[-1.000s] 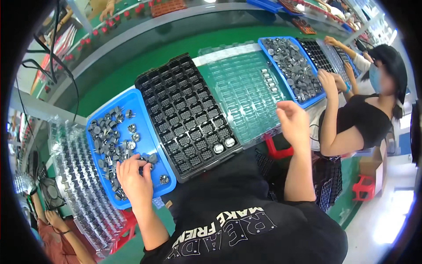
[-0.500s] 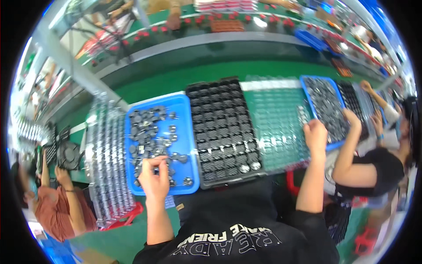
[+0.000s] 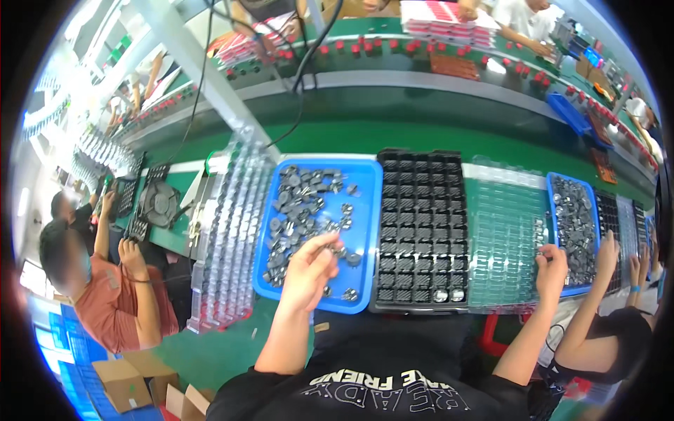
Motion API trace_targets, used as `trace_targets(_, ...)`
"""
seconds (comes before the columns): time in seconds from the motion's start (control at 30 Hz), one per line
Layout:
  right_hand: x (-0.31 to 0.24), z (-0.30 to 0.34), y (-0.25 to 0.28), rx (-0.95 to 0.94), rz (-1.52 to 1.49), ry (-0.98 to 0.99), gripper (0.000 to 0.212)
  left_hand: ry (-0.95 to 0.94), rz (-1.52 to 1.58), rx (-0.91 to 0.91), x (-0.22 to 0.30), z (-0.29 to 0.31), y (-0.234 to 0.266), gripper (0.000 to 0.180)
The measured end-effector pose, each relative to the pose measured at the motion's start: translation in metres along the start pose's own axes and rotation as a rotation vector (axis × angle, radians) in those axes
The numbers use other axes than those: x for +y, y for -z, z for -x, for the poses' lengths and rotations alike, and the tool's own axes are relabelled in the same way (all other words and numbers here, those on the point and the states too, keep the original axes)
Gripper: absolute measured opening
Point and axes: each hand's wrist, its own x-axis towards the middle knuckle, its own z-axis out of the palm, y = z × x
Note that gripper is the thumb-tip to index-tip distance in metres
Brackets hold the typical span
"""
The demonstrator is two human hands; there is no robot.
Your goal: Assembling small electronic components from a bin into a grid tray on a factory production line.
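Note:
My left hand (image 3: pixel 307 272) hovers over the blue tray (image 3: pixel 371 238), its thumb and fingers drawn together in a pinch; whatever they hold cannot be made out. Small round grey and silver parts (image 3: pixel 298 193) lie heaped in that tray's left half, with a few scattered to the right. At the right edge of the clear plastic tray (image 3: pixel 502 256) is my right hand (image 3: pixel 552 270), fingers curled closed, their contents hidden. Some silvery parts stand in that tray's right column. Between my hands lies a black compartment tray (image 3: pixel 421 231), with two silver parts (image 3: pixel 449 295) in its near right cells.
Stacked clear trays (image 3: pixel 235 242) stand left of the blue tray. Farther right is a second blue tray (image 3: pixel 576 224) of grey parts, with a co-worker's hand (image 3: pixel 608 252) beside it. A person in a rust-coloured shirt (image 3: pixel 130 316) works at left, near a black fan (image 3: pixel 158 202).
The whole view has swung left, so the trays appear farther right. My left hand has shifted slightly rightward over the blue tray. My right hand stays by the clear tray's right edge.

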Motion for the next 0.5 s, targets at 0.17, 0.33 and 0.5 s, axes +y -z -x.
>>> trace_targets(0.17, 0.024, -0.008, -0.014, 0.113, 0.045, 0.032, 0.012, 0.125, 0.458, -0.118, 0.022, -0.012, -0.013, 0.047)
trace_targets(0.33, -0.068, 0.0, -0.019, 0.061, -0.725, -0.131, 0.016, -0.027, 0.323, -0.16, 0.03, 0.003, -0.035, 0.05)
trace_targets(0.5, -0.198, 0.048, -0.002, -0.217, -1.072, 0.079, 0.022, -0.055, 0.326, -0.378, 0.02, 0.006, -0.043, 0.042)
